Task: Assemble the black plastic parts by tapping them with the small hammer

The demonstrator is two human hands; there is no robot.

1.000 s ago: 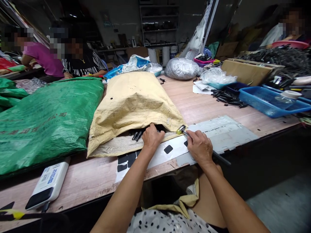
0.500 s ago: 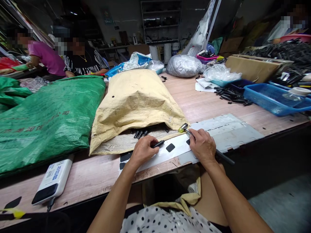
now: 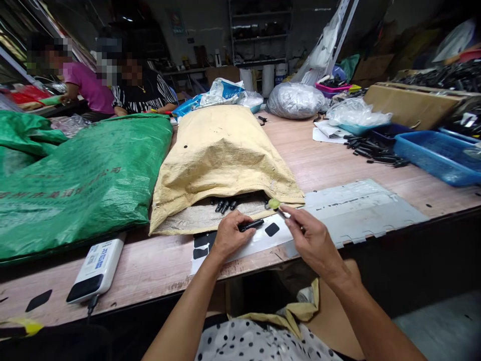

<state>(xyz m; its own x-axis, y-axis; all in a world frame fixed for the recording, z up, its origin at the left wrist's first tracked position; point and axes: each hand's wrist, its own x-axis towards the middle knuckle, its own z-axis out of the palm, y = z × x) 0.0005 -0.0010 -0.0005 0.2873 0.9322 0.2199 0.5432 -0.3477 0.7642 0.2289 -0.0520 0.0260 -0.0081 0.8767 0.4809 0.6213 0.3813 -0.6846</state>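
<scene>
Left hand (image 3: 231,234) grips a black tube (image 3: 252,225); right hand (image 3: 313,243) grips a hammer (image 3: 274,204). Both are near the front edge of the table (image 3: 160,281).

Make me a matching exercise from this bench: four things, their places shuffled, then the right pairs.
1. black stick
2. small hammer
3. white device
4. blue tray

A. beside loose black pieces
B. in the left hand
C. at the green sack's near edge
D. in the right hand

Pairs: 1-B, 2-D, 3-C, 4-A
</scene>
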